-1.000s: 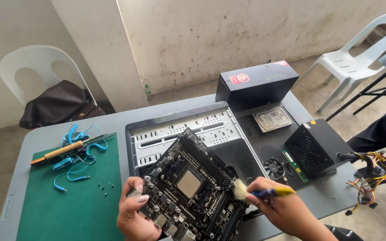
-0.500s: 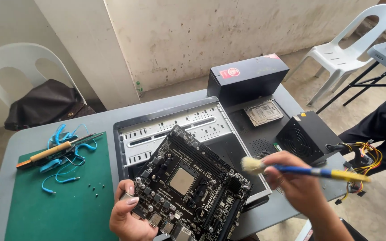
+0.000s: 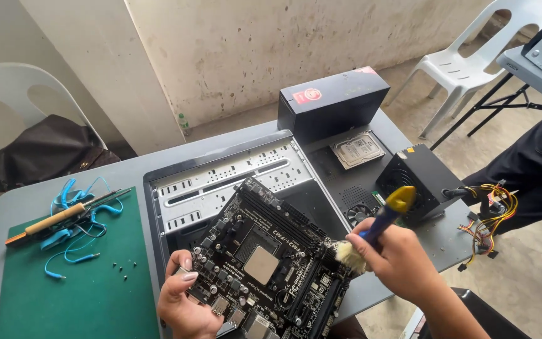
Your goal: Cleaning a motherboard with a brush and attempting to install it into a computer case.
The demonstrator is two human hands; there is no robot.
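Note:
My left hand [image 3: 183,300] grips the near left edge of a black motherboard [image 3: 271,263] and holds it tilted over the open computer case [image 3: 221,182]. A silver processor sits at the board's middle. My right hand [image 3: 396,254] holds a small brush [image 3: 377,226] with a blue and yellow handle. Its pale bristles touch the board's right edge.
A green mat [image 3: 64,295] at the left carries a blue coiled wrist strap [image 3: 73,220], a wooden-handled tool [image 3: 58,220] and several tiny screws. A black box [image 3: 334,100], hard drive [image 3: 359,149] and power supply [image 3: 418,182] with loose wires sit at the right. White chairs [image 3: 478,56] stand around; another person's dark sleeve [image 3: 534,169] is at the far right.
My right hand swung the brush so its handle now points up and away, bristles down at the board's right edge. The view shifted slightly; my left hand kept its grip.

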